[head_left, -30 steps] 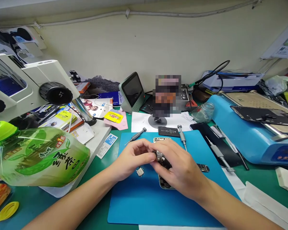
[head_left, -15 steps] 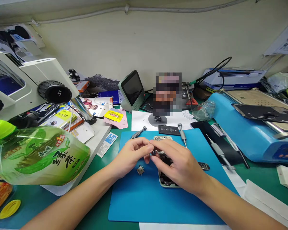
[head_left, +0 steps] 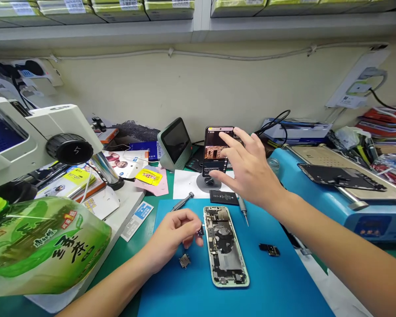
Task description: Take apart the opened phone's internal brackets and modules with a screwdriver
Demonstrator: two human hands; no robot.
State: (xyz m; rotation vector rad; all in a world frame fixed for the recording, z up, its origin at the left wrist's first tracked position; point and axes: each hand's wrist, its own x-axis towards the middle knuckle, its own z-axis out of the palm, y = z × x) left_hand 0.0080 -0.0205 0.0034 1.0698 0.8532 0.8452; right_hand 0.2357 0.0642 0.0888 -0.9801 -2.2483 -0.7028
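Left hand (head_left: 172, 234), fingers pinched on small dark part (head_left: 200, 231); metal piece (head_left: 185, 261) on blue mat (head_left: 171, 293), just nearer. Opened phone (head_left: 227, 259) flat on mat, right of that hand. Upright phone (head_left: 214, 154) beyond; right hand (head_left: 249, 174) at its screen, fingers apart, contact unclear. Dark module (head_left: 269, 249) farther right.

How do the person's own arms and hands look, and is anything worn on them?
The left hand and right hand wear no gloves. The left forearm and right forearm show no sleeve, watch or bracelet. No ring is visible, though the left hand is partly hidden.
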